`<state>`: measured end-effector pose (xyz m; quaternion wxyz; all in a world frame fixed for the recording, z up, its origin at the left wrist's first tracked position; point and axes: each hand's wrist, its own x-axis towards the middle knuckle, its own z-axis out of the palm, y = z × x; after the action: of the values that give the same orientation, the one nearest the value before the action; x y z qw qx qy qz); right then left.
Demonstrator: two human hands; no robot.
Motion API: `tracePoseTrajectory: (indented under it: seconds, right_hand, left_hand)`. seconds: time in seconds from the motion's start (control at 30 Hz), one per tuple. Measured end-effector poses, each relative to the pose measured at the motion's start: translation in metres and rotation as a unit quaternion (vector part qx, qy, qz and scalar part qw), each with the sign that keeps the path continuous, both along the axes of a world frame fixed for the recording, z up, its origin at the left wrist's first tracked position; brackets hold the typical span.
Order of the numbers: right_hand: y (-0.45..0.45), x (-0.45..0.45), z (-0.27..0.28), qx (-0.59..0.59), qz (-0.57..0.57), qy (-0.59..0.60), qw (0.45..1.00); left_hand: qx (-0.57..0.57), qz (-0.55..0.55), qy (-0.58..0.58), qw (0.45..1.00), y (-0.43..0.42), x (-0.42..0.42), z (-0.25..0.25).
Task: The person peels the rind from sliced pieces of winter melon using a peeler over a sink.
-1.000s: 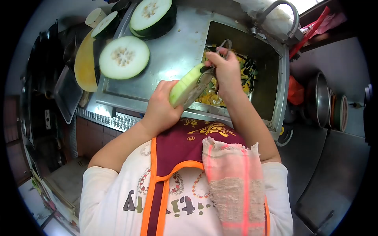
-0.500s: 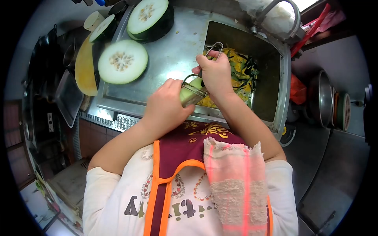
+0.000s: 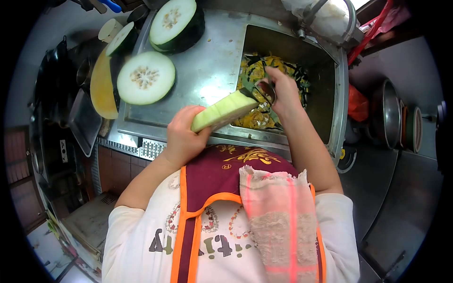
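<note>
My left hand (image 3: 185, 135) grips one end of a long, pale green piece of winter melon (image 3: 222, 111). The piece is mostly peeled, with dark green skin left at its far end, and it slants up to the right in front of the apron. Closed around a metal peeler (image 3: 268, 90), my right hand (image 3: 286, 90) is at that far end, over the sink. The peeler is partly blurred, and whether its blade touches the melon I cannot tell. Beneath it, yellow and dark green peelings (image 3: 255, 70) lie in the sink basin (image 3: 323, 96).
Cut winter melon rounds, one nearer (image 3: 146, 78) and one farther (image 3: 177, 26), rest on the steel drainboard (image 3: 212, 61). At the left is a yellow-orange, curved piece (image 3: 101, 87). A faucet (image 3: 351, 21) rises at the back right. Metal bowls (image 3: 389, 113) stand at the right.
My right hand and the peeler have moved right, from across the melon to its far end. The melon piece now shows along its length, and my left hand has shifted slightly down.
</note>
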<state>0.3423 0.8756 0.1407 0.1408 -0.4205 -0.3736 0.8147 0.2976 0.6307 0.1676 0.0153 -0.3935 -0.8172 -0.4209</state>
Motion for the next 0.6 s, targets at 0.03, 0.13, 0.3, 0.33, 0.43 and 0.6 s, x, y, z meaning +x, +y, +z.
tracePoseTrajectory:
  seconds: [0.03, 0.13, 0.3, 0.33, 0.43, 0.6]
  right_hand:
    - [-0.007, -0.006, 0.019, 0.005, 0.034, 0.058, 0.998]
    - [-0.037, -0.020, 0.045, 0.204, 0.116, 0.029, 0.972]
    - [-0.059, -0.024, 0.047, 0.314, 0.119, -0.005, 0.942]
    - [-0.063, -0.023, 0.052, 0.323, 0.122, -0.008, 0.938]
    - [-0.075, -0.029, 0.053, 0.365, 0.131, -0.017, 0.922]
    - [-0.077, -0.030, 0.054, 0.366, 0.143, -0.007, 0.919]
  left_hand:
    - [0.019, -0.006, 0.018, 1.000, 0.002, 0.001, -0.004]
    - [0.064, -0.002, 0.086, 0.994, 0.007, 0.000, -0.019]
    - [-0.014, -0.036, 0.128, 0.991, -0.003, -0.001, -0.019]
    - [-0.054, -0.028, 0.136, 0.989, -0.004, -0.001, -0.010]
    - [-0.107, 0.014, 0.112, 0.988, 0.014, 0.008, 0.012]
    - [-0.109, 0.019, 0.040, 0.993, 0.009, 0.006, 0.002]
